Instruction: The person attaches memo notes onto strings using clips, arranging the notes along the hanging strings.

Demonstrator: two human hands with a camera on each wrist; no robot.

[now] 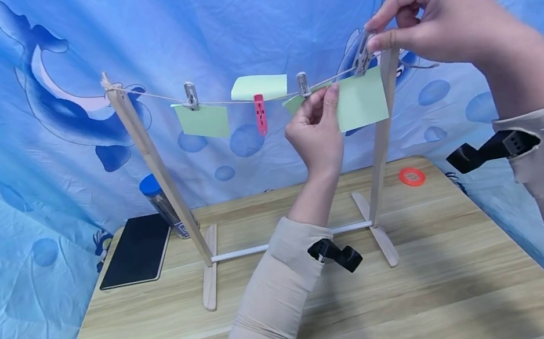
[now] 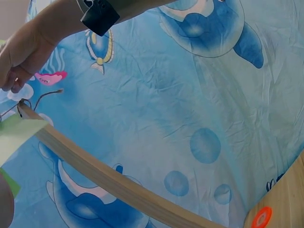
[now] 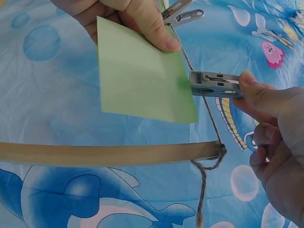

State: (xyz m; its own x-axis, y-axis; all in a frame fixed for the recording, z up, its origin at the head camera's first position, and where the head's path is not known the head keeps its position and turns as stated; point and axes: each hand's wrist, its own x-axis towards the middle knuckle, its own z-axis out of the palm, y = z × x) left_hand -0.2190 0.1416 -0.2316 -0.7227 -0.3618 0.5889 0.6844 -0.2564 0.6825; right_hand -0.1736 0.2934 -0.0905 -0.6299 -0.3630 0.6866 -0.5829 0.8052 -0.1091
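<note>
My left hand (image 1: 317,136) pinches a light green sheet of paper (image 1: 361,100) by its left edge, thumb in front, up at a string (image 3: 212,118). Higher and to the right, my right hand (image 1: 449,14) holds a grey clothespin (image 3: 221,85) between thumb and fingers. In the right wrist view the clothespin's tip is at the paper's top edge and the string. Just left of the paper, another grey clothespin (image 1: 303,84) sits on the string above a green sheet partly hidden by my left hand. The left wrist view shows only a corner of the paper.
The string runs between two wooden posts (image 1: 158,169) (image 1: 381,159). Along it hang a green sheet (image 1: 204,122) with a grey clothespin (image 1: 191,95) and a paler sheet (image 1: 259,86) with a pink clothespin (image 1: 261,115). A black notebook (image 1: 136,251), blue-lidded container (image 1: 163,200) and orange ring (image 1: 412,176) are on the table.
</note>
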